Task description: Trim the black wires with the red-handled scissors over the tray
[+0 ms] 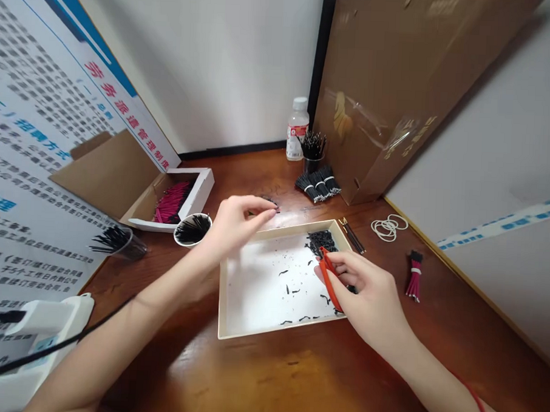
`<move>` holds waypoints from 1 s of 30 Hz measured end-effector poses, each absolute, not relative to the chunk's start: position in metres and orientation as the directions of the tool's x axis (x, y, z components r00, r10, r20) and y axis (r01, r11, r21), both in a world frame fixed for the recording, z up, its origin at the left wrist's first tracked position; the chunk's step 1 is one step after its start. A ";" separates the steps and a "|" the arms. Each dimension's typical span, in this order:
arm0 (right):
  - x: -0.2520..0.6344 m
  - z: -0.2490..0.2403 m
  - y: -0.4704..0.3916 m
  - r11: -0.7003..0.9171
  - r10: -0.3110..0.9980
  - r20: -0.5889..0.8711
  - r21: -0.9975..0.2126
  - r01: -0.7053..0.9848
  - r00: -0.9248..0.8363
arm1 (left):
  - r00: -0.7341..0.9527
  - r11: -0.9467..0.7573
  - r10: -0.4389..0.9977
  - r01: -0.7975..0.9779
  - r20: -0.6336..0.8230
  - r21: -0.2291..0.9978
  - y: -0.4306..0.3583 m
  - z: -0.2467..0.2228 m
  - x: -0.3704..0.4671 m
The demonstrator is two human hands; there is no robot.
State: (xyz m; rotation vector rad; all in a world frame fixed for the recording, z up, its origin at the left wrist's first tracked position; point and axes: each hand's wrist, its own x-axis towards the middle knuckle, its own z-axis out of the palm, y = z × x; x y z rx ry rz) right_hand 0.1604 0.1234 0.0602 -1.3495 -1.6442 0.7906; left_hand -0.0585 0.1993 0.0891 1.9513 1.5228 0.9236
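Over the right side of a shallow white tray (pixel 224 301), my right hand (pixel 367 289) is closed around a red-handled tool (pixel 330 284). Its tip is too small to make out. My left hand (pixel 238 222) hovers above the tray's back left edge, thumb and fingertips pinched together near some small dark bits on the table. Whatever it may hold is too small to name. A pile of short black pieces (pixel 321 241) lies in the tray's back right corner, with loose black scraps scattered over its floor.
Behind the tray are a bottle (pixel 298 131), a cup of black wires (pixel 311 150) and bundled black wires (pixel 319 185). A box of pink wires (pixel 172 203) and a white cup (pixel 192 229) stand left. White bands (pixel 389 227) and a pink bundle (pixel 415 276) lie right.
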 end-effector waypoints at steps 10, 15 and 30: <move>0.163 0.062 0.120 0.261 0.965 0.240 -0.896 0.360 -0.102 | 0.102 -0.073 0.992 0.941 -0.072 0.330 0.272 0.074 -0.044; 0.163 0.061 0.120 0.310 0.950 0.297 -0.883 0.353 -0.092 | 0.129 -0.127 0.992 0.936 0.016 0.327 0.252 0.092 -0.045; 0.209 0.040 0.097 0.307 0.746 0.569 -0.754 0.581 0.345 | 0.107 -0.339 0.921 0.692 0.374 0.637 -0.030 0.068 -0.036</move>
